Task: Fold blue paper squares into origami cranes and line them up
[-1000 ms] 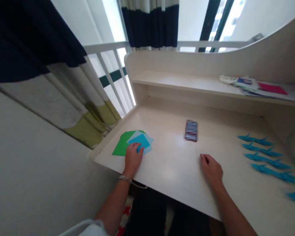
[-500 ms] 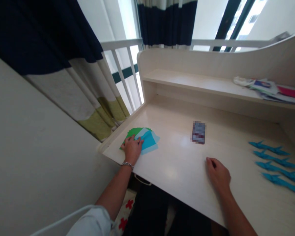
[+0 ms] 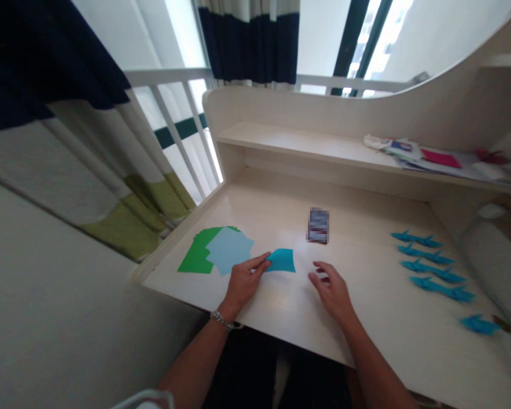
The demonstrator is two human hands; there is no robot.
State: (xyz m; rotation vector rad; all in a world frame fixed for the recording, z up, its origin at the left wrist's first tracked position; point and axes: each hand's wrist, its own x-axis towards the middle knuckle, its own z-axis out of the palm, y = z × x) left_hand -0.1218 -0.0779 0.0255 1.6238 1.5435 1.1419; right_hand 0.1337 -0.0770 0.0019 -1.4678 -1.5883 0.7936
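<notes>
My left hand (image 3: 246, 281) pinches the left end of a bright blue sheet of paper (image 3: 282, 260), which is held over the desk and bends slightly. To the right of that sheet, my right hand (image 3: 331, 287) hovers with its fingers apart and nothing in them. Left of my left hand lies a fan of green paper sheets (image 3: 198, 250), with several pale blue sheets (image 3: 230, 248) spread on top of it.
Several folded blue paper figures (image 3: 432, 271) stand in rows at the right of the desk (image 3: 272, 193). A blurred-out rectangular item (image 3: 318, 225) lies near the middle. Papers (image 3: 440, 158) rest on the shelf (image 3: 289, 141). A curtain (image 3: 153, 193) hangs at the left.
My left hand has lifted the bright blue sheet off the pile and carried it right. My right hand has opened from a loose fist. The view has turned to the right.
</notes>
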